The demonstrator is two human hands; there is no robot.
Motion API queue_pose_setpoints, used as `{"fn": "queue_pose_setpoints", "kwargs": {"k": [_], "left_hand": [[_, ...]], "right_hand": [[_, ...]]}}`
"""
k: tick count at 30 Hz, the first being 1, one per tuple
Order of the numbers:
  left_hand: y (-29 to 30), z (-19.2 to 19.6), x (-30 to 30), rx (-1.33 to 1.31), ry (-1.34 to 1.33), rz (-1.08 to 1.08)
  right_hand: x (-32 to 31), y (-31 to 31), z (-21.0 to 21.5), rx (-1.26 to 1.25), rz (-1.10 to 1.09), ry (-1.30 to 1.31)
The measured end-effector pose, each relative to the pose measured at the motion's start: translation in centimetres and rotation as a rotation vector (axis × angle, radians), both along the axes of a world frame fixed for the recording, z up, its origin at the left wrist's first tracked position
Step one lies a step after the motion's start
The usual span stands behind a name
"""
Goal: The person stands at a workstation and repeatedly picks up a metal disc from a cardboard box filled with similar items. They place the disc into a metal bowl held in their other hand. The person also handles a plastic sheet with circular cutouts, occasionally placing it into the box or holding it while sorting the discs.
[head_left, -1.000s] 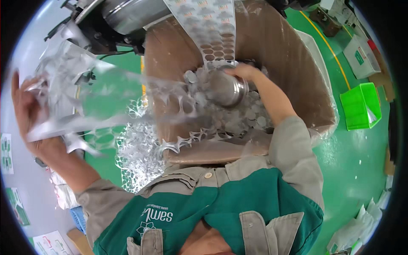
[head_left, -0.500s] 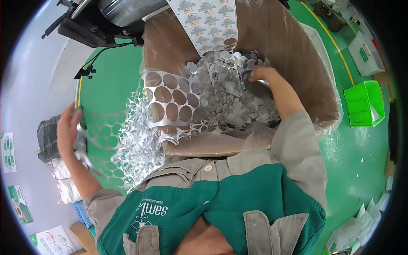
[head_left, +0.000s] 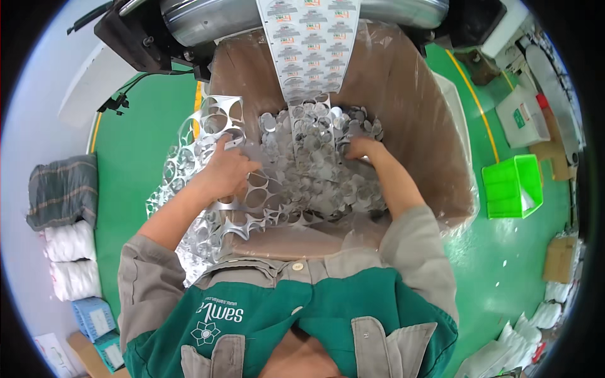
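- The left hand [head_left: 228, 171] touches the perforated silver web [head_left: 183, 167]; pinching or resting, I cannot tell. The right hand [head_left: 362, 148] dips into silver discs [head_left: 359, 189], its grip hidden.
- The web drapes over the box's left side, seemingly separating it from the discs.
- The brown box [head_left: 435, 145] wears clear lining [head_left: 466, 217], probably containing discs.
- A printed strip [head_left: 311, 47] hangs above, near the roller [head_left: 403, 12].

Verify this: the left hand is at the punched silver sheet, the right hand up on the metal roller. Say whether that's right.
Wrong about the right hand: the head view shows it down among the loose discs in the brown box. The left hand is at the punched silver sheet.
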State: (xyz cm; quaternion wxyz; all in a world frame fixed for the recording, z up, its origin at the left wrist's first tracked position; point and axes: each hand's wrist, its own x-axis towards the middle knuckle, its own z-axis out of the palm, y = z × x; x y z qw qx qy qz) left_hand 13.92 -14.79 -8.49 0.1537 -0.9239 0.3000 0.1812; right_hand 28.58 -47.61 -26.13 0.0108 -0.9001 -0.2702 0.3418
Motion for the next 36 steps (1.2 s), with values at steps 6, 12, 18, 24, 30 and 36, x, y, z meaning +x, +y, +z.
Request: {"fn": "queue_pose_setpoints", "kwargs": {"k": [6,12,18,24,30,36], "left_hand": [[-0.2,-1.1,0.3,-0.099,-0.076,0.063],[0.0,-0.8,-0.1,-0.467,-0.131,0.08],[0.0,-1.0,0.0,-0.634,-0.151,0.101],[0.0,-0.6,0.2,-0.597,-0.162,0.113],[0.2,-0.9,0.3,-0.599,-0.133,0.103],[0.1,-0.5,0.2,-0.57,-0.092,0.121]], "right_hand": [[2.0,0.8,12.3,0.923,-0.379,0.339],[3.9,1.2,7.2,2.355,-1.03,1.079],[2.2,-2.0,-12.0,0.707,-1.26,0.168],[1.0,0.9,-3.9,-0.14,-0.212,0.295],[3.1,1.5,12.6,0.681,-0.251,0.422],[3.6,0.3,4.0,2.035,-1.143,0.424]]}}
